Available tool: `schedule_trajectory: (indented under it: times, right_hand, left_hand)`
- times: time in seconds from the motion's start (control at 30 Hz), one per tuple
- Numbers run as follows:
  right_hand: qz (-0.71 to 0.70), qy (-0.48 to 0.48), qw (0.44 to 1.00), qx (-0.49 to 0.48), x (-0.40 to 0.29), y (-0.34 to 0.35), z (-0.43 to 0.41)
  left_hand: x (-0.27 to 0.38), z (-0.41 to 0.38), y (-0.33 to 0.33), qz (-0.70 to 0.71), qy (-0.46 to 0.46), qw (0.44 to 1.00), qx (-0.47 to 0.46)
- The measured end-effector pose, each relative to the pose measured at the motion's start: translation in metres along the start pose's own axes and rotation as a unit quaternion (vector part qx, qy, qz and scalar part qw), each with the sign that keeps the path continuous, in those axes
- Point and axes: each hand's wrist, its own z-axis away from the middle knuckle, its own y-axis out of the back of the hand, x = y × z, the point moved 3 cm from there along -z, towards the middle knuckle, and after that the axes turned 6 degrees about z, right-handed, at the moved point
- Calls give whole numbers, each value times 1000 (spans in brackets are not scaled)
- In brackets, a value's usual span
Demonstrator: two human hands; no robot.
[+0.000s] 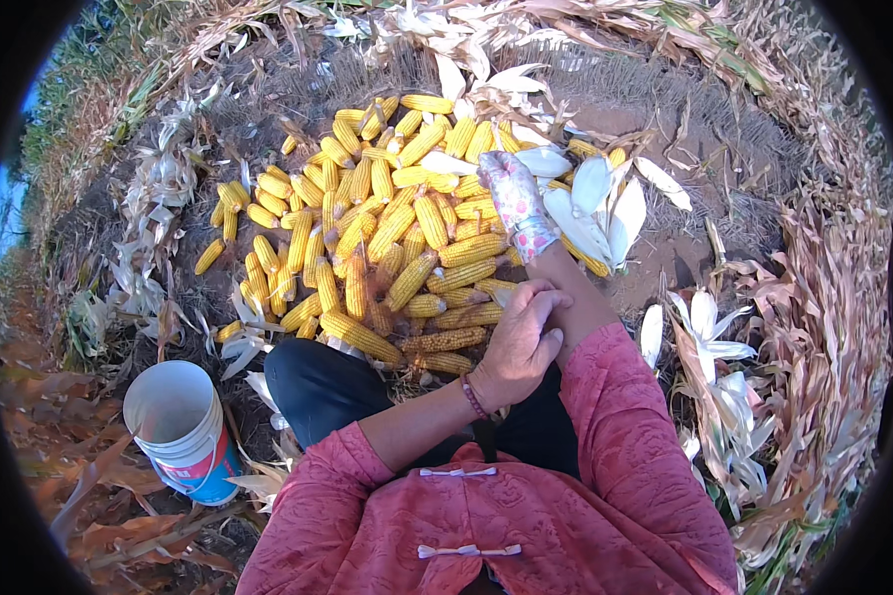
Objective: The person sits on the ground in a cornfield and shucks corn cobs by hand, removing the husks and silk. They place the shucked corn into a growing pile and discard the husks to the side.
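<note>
My left hand (517, 342) is bare, with a beaded bracelet (475, 398) at its wrist. Its fingers are curled loosely against my right forearm (577, 297), and I see nothing in them. Farther out, my right hand (507, 182) wears a floral-print glove and is closed into a fist over the right side of a heap of husked corn cobs (394, 223). No object shows in that fist, though its inner side is hidden. Pale corn husks (588, 216) lie just right of the glove, some around partly covered cobs.
At the lower left a white plastic bucket (171, 416) with a red and blue label stands upright on the soil. Loose husks (707, 335) lie at my right, beside a bank of dry corn stalks (826, 320). More husks (484, 37) are piled beyond the heap.
</note>
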Motion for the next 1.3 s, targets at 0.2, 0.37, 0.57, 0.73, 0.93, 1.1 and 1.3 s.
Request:
schedule_trajectory:
  times: [0.2,0.37,0.57,0.73,0.93,1.1,1.3]
  right_hand:
    - [308,161,936,52,-44,0,26]
    - [383,112,917,-25,-41,-11,22]
    - [397,92,911,-65,-36,-16,21]
    - [404,114,900,-121,8,-1,-8]
    - [531,-33,831,-163,85,107,-58]
    - [510,-203,823,-144,199,165,-62]
    - [522,-297,797,-57,296,153,-41]
  left_hand:
    - [6,-5,29,-39,-39,998,31]
    - [9,0,8,-16,20,1000,1]
    - [24,-20,38,-138,-182,973,2]
    - [-105,0,48,-332,-21,892,-305]
    - [-179,44,91,-338,250,770,-480]
    - [-152,-1,79,-275,128,883,-358]
    - [-160,8,84,-337,218,796,-454]
